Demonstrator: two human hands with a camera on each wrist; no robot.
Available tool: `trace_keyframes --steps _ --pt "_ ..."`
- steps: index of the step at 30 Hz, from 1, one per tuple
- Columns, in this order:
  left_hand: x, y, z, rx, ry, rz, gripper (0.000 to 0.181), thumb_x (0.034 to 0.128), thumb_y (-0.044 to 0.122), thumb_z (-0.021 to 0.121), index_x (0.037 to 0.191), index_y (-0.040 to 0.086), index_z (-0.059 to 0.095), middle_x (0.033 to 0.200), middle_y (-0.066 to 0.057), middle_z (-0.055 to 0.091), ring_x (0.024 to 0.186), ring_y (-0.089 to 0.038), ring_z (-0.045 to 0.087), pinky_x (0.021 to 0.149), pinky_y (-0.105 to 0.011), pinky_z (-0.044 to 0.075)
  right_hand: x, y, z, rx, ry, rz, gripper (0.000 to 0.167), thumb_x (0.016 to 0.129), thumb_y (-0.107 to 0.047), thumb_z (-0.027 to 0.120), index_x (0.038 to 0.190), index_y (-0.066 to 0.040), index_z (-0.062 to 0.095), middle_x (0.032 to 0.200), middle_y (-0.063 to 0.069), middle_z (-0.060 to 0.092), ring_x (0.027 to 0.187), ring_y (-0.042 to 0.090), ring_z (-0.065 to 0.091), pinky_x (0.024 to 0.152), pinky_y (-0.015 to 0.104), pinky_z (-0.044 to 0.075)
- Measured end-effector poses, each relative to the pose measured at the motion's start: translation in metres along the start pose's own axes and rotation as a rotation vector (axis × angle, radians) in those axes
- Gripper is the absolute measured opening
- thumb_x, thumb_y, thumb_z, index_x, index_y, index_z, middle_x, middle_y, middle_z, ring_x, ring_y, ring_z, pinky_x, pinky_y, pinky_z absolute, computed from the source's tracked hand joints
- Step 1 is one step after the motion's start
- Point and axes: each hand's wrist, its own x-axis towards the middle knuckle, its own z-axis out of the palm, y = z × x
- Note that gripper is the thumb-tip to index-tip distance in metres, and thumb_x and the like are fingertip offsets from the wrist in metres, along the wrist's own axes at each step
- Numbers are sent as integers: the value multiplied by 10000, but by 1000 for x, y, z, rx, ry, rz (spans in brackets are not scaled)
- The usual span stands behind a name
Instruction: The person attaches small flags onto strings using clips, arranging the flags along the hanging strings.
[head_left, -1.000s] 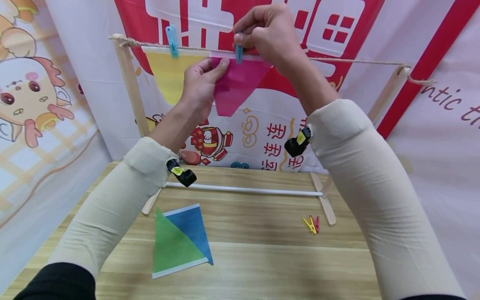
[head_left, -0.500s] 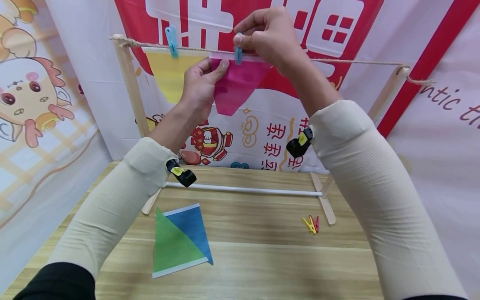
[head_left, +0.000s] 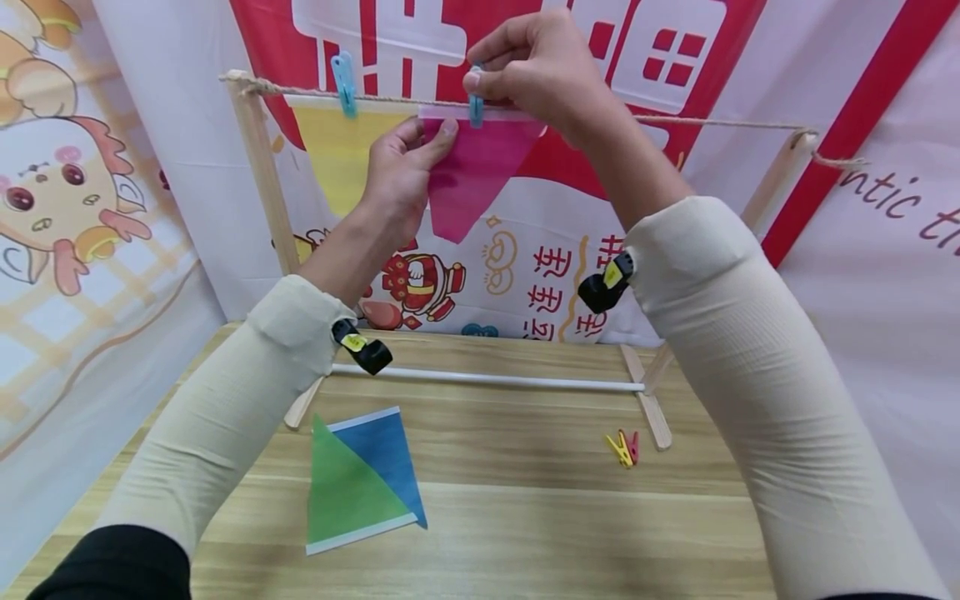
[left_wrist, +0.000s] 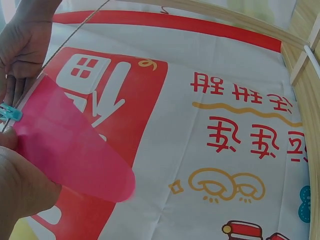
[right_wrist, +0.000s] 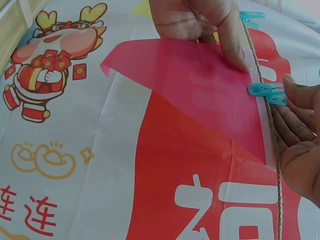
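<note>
A pink pennant (head_left: 476,179) with a pale top edge lies along the twine (head_left: 712,123). My left hand (head_left: 396,179) pinches its upper left part, thumb in front. In my right hand (head_left: 543,75) is a light-blue clothespin (right_wrist: 261,90), held by its handle end between thumb and fingers. Its jaws sit over the twine and the pennant's pale edge in the right wrist view. To the left, a yellow pennant (head_left: 326,146) hangs under another light-blue clothespin (head_left: 343,83), partly hidden by my left hand.
Wooden posts (head_left: 262,167) hold the twine at both ends, joined low by a white rod (head_left: 487,379). On the wooden table (head_left: 562,533) lie a green pennant (head_left: 348,492), a blue pennant (head_left: 386,454), a yellow clothespin (head_left: 621,450) and a red clothespin (head_left: 633,447). Printed cloth (head_left: 540,208) hangs behind.
The pink pennant's lower tip swings slightly. My right forearm has shifted a little to the right, while both hands keep their grip in nearly the same place.
</note>
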Motion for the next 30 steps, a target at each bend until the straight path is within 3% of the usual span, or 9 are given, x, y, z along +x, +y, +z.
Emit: trace_keyframes --steps 13,18,26,30 --pt "-2 -7 -5 9 -12 1 500 1001 297 845 1486 247 732 1493 5 723 1383 -204 699 1164 -401 622 -6 6 -6 -9 0 -15 534 982 -356 886 1452 -139 756 1406 18 806 1233 164 793 1120 257 614" --pt "-2 -8 -7 7 -25 -4 465 1030 263 818 1485 218 737 1484 -23 723 1393 -213 687 1203 -419 593 -9 10 -9 15 13 -23 540 972 -346 897 1450 -135 760 1420 34 801 1278 160 789 1124 270 617" --pt "-4 -13 -14 61 -38 -26 477 1042 277 807 1507 223 716 1503 -25 700 1415 -215 662 1227 -450 577 -15 18 -12 120 72 -32 513 984 -296 886 1450 -125 753 1421 65 789 1278 177 789 1134 289 616" --pt "-6 -17 -17 77 -36 -21 446 1042 281 811 1473 200 728 1476 -37 707 1387 -226 681 1212 -443 590 -19 24 -16 210 144 -90 437 977 -252 893 1376 -108 788 1343 78 809 1209 189 799 1114 283 627"
